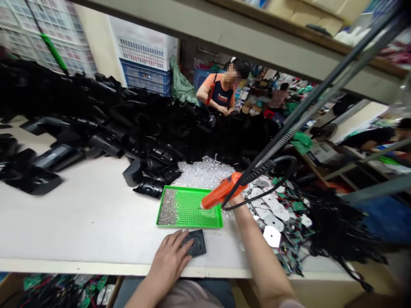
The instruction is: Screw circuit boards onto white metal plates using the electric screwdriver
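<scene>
My left hand (171, 256) rests on the white tabletop, its fingers over the left side of a small black plastic part (199, 243). In my right hand (238, 200) is an orange electric screwdriver (220, 191), tilted so its tip points down and left. The screwdriver hides most of that hand's fingers. Its tip is over the right half of a shallow green tray (189, 226) with a perforated grid. Small metal screws (167, 207) are heaped along the tray's left end. Whether a screw sits on the tip is too small to tell.
Clear plastic pieces (205, 171) lie behind the tray, and black plastic housings (105, 143) pile up at the back and left. White discs and green circuit boards (272, 205) cover the right. A black cable hangs from the screwdriver. Across the bench sits a person (221, 92).
</scene>
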`<action>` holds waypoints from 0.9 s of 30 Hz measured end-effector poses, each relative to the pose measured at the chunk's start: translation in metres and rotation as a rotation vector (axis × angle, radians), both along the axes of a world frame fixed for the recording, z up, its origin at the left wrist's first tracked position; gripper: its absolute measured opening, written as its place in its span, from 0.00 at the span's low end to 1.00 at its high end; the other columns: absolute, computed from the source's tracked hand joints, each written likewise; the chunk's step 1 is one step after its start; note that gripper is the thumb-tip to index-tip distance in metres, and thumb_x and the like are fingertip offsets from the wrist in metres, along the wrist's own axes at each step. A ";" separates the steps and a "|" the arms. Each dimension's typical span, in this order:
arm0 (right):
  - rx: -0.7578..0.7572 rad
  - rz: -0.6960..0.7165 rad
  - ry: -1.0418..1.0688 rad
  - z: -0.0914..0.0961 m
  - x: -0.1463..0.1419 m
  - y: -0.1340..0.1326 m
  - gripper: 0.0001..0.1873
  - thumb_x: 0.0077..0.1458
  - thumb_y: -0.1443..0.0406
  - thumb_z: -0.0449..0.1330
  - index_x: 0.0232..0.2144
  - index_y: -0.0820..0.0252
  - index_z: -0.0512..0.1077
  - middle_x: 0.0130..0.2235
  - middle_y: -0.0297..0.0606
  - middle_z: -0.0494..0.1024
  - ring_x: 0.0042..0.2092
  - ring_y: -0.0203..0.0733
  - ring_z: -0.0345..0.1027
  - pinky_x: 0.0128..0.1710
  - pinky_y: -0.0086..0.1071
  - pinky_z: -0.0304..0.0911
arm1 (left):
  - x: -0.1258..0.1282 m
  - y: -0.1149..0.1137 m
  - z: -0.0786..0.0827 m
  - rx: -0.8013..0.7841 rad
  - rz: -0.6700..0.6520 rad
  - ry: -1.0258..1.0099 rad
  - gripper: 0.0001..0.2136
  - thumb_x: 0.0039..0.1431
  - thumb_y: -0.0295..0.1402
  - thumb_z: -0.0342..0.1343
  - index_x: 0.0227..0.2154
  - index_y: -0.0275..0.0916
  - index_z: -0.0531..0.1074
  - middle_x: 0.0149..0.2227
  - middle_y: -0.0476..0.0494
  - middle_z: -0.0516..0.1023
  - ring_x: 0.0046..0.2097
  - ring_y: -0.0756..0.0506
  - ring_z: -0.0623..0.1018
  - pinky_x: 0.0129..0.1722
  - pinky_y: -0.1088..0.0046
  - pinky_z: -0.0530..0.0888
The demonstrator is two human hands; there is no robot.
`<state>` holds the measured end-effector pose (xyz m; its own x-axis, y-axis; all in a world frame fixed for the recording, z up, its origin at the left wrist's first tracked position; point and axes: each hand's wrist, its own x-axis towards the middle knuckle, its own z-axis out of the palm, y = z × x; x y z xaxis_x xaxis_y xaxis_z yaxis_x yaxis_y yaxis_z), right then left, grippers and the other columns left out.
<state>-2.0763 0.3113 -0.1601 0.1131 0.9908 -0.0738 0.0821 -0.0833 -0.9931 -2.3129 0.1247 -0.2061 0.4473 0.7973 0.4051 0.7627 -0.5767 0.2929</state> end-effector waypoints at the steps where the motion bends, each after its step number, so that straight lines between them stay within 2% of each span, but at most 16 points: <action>1: -0.031 -0.029 0.033 0.001 0.010 -0.014 0.21 0.47 0.49 0.63 0.28 0.62 0.70 0.22 0.31 0.70 0.22 0.31 0.60 0.20 0.26 0.59 | 0.001 0.001 -0.005 0.007 -0.019 0.018 0.12 0.64 0.36 0.51 0.45 0.45 0.77 0.53 0.41 0.76 0.52 0.40 0.75 0.47 0.62 0.76; 3: -0.094 -0.080 0.084 0.004 0.027 -0.048 0.24 0.40 0.47 0.66 0.27 0.62 0.71 0.21 0.31 0.70 0.19 0.30 0.58 0.16 0.25 0.55 | -0.004 0.000 -0.014 -0.002 -0.045 0.011 0.11 0.64 0.36 0.51 0.42 0.46 0.78 0.55 0.42 0.75 0.54 0.40 0.74 0.48 0.63 0.74; 5: -0.148 -0.116 0.127 0.007 0.037 -0.082 0.26 0.36 0.47 0.68 0.28 0.62 0.72 0.23 0.33 0.72 0.20 0.30 0.58 0.14 0.24 0.55 | -0.011 -0.002 -0.017 -0.006 -0.064 -0.023 0.11 0.64 0.36 0.51 0.43 0.47 0.77 0.56 0.42 0.74 0.55 0.40 0.73 0.48 0.63 0.73; 7: -0.189 -0.133 0.162 0.008 0.039 -0.114 0.26 0.35 0.47 0.69 0.29 0.63 0.74 0.25 0.34 0.74 0.21 0.30 0.60 0.15 0.23 0.57 | -0.013 -0.004 -0.012 -0.002 -0.064 -0.093 0.12 0.64 0.35 0.51 0.45 0.46 0.77 0.55 0.41 0.74 0.53 0.40 0.74 0.49 0.62 0.73; 9: -0.223 -0.124 0.198 0.007 0.033 -0.140 0.26 0.34 0.48 0.70 0.29 0.63 0.74 0.26 0.34 0.74 0.22 0.30 0.62 0.16 0.23 0.59 | -0.006 -0.007 0.000 -0.049 -0.031 -0.225 0.12 0.64 0.34 0.51 0.47 0.46 0.76 0.50 0.41 0.77 0.50 0.41 0.76 0.48 0.63 0.73; 11: -0.264 -0.076 0.233 0.002 0.019 -0.161 0.25 0.36 0.49 0.70 0.29 0.63 0.75 0.25 0.34 0.74 0.22 0.31 0.62 0.17 0.24 0.61 | 0.009 -0.008 0.014 -0.239 0.012 -0.410 0.13 0.64 0.35 0.51 0.50 0.45 0.74 0.44 0.42 0.79 0.44 0.44 0.77 0.45 0.66 0.73; 14: -0.288 0.027 0.259 -0.007 -0.007 -0.183 0.23 0.41 0.50 0.69 0.33 0.62 0.75 0.21 0.31 0.72 0.20 0.31 0.61 0.17 0.24 0.62 | 0.033 -0.006 0.029 -0.708 0.066 -0.714 0.21 0.64 0.41 0.51 0.57 0.41 0.67 0.37 0.45 0.78 0.36 0.48 0.76 0.39 0.70 0.74; 15: -0.265 0.053 0.231 -0.009 -0.014 -0.188 0.21 0.44 0.52 0.68 0.34 0.61 0.74 0.21 0.30 0.71 0.20 0.31 0.62 0.18 0.25 0.62 | 0.039 -0.005 0.032 -0.827 0.096 -0.804 0.23 0.63 0.43 0.51 0.57 0.39 0.66 0.36 0.45 0.78 0.34 0.48 0.76 0.38 0.71 0.74; 17: -0.137 0.099 0.078 -0.010 -0.025 -0.195 0.13 0.49 0.57 0.65 0.35 0.59 0.75 0.24 0.32 0.75 0.23 0.32 0.66 0.21 0.25 0.65 | 0.043 -0.004 0.033 -0.966 0.131 -0.923 0.22 0.60 0.45 0.53 0.52 0.37 0.70 0.33 0.46 0.77 0.34 0.48 0.75 0.37 0.70 0.74; 19: 0.117 0.170 -0.143 -0.006 -0.029 -0.200 0.05 0.54 0.64 0.62 0.35 0.57 0.77 0.30 0.35 0.79 0.29 0.35 0.71 0.28 0.27 0.69 | 0.040 -0.007 0.034 -1.060 0.097 -0.966 0.17 0.58 0.44 0.56 0.43 0.37 0.75 0.33 0.46 0.78 0.35 0.47 0.75 0.39 0.70 0.73; 22: 0.511 0.269 -0.312 0.001 -0.031 -0.207 0.13 0.56 0.69 0.60 0.44 0.54 0.75 0.35 0.37 0.80 0.36 0.38 0.73 0.36 0.31 0.71 | 0.031 -0.021 0.036 -1.193 0.023 -1.042 0.14 0.57 0.44 0.58 0.34 0.36 0.75 0.29 0.48 0.77 0.33 0.49 0.75 0.38 0.71 0.72; 24: 0.586 0.287 -0.308 0.002 -0.033 -0.211 0.16 0.56 0.68 0.61 0.47 0.54 0.73 0.37 0.38 0.80 0.38 0.40 0.73 0.38 0.34 0.72 | 0.027 -0.031 0.037 -1.243 0.030 -1.098 0.16 0.57 0.46 0.57 0.30 0.35 0.74 0.26 0.49 0.75 0.30 0.50 0.73 0.36 0.72 0.72; 27: 0.522 0.303 -0.325 -0.005 -0.033 -0.213 0.10 0.58 0.70 0.59 0.41 0.54 0.75 0.36 0.37 0.80 0.38 0.39 0.74 0.37 0.34 0.73 | 0.019 -0.042 0.037 -1.202 0.044 -0.977 0.17 0.60 0.46 0.53 0.35 0.35 0.76 0.30 0.46 0.78 0.34 0.47 0.76 0.40 0.68 0.73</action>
<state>-2.1090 0.0978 -0.1654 -0.2394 0.8788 0.4128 0.3267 0.4733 -0.8181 -2.2937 0.0829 -0.1695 0.3683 0.8609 -0.3511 0.0150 0.3721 0.9281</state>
